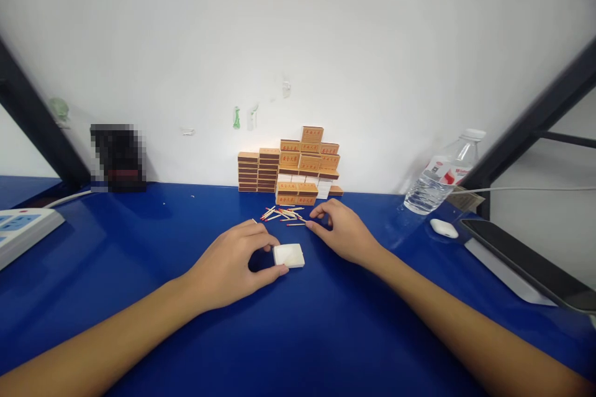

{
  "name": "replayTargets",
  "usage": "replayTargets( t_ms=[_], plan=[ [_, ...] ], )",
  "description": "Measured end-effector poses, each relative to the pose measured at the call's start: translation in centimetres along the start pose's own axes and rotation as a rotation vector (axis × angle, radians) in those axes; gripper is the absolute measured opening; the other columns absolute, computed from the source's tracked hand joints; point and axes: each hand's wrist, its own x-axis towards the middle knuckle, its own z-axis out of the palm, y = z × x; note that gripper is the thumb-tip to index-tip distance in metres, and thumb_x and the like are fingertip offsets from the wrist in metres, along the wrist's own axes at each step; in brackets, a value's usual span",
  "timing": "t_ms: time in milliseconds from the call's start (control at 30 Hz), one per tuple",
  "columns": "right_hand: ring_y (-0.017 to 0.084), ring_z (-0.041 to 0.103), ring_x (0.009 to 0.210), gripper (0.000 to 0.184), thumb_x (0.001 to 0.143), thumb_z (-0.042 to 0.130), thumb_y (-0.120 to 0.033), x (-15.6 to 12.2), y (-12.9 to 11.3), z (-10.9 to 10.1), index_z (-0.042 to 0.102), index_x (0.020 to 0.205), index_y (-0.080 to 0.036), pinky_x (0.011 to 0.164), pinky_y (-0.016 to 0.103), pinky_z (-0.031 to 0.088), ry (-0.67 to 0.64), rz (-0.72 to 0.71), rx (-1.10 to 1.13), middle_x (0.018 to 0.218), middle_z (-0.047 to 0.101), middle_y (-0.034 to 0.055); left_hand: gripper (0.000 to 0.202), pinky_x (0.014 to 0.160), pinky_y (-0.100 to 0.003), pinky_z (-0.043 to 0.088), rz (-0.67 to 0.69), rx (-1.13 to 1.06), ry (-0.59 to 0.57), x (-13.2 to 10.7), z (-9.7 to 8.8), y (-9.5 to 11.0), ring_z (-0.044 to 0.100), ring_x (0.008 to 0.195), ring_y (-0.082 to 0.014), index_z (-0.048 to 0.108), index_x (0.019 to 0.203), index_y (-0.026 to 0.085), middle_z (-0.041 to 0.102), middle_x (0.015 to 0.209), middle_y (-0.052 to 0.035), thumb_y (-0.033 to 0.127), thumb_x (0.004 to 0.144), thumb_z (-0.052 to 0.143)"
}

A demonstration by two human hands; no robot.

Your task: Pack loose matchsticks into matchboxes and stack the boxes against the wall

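Note:
My left hand (237, 260) rests on the blue table (139, 260), its thumb and fingers closed around a small white matchbox tray (289, 255). A thin stick shows above its knuckles. My right hand (339, 227) lies just right of a loose heap of red-tipped matches (282, 214), fingers curled and pinched at the heap's edge; what they hold is too small to make out. Behind the matches, stacks of orange matchboxes (298, 164) stand against the white wall.
A white power strip (21, 229) lies at the far left, a dark blurred object (118, 158) behind it. A clear water bottle (440, 180), a small white case (444, 227) and a dark tablet (526, 260) lie on the right. Black frame struts slant at both sides.

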Motion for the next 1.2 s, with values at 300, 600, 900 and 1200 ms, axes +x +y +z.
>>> replayTargets(
  t_ms=[300, 600, 900, 1200],
  plan=[
    [0.018, 0.057, 0.082, 0.009, 0.098, 0.065, -0.021, -0.5, -0.9, -1.3, 0.069, 0.090, -0.020, 0.074, 0.032, 0.044, -0.105, -0.068, 0.083, 0.093, 0.065, 0.0041, 0.021, 0.080, -0.037, 0.051, -0.022, 0.045, 0.024, 0.2, -0.1, -0.1, 0.062, 0.091, -0.0221, 0.074, 0.101, 0.023, 0.070, 0.093, -0.0026, 0.042, 0.092, 0.074],
    [0.017, 0.057, 0.085, 0.007, 0.099, 0.065, -0.019, -1.7, -3.3, -0.5, 0.069, 0.093, -0.021, 0.078, 0.031, 0.046, -0.163, -0.211, 0.151, 0.094, 0.063, 0.0028, 0.023, 0.080, -0.037, 0.050, -0.001, 0.031, 0.017, 0.1, 0.0, 0.2, 0.062, 0.091, -0.0219, 0.074, 0.102, 0.022, 0.070, 0.095, -0.0027, 0.042, 0.091, 0.075],
    [0.022, 0.059, 0.092, 0.010, 0.099, 0.063, -0.019, 0.1, -1.0, 0.4, 0.063, 0.089, -0.019, 0.084, 0.037, 0.048, -0.174, -0.187, 0.011, 0.096, 0.063, 0.0072, 0.026, 0.080, -0.038, 0.050, 0.010, 0.047, 0.022, 0.2, 0.0, 0.1, 0.062, 0.091, -0.0225, 0.073, 0.102, 0.021, 0.071, 0.096, -0.0041, 0.044, 0.092, 0.073],
    [0.019, 0.059, 0.093, 0.010, 0.102, 0.060, -0.022, -1.9, -4.1, -1.0, 0.064, 0.092, -0.021, 0.085, 0.032, 0.047, -0.217, -0.325, 0.133, 0.096, 0.062, 0.0041, 0.026, 0.077, -0.037, 0.049, -0.005, 0.068, 0.042, 0.3, 0.0, 0.0, 0.061, 0.086, -0.0222, 0.074, 0.099, 0.020, 0.071, 0.091, -0.0040, 0.046, 0.093, 0.072]
  ],
)
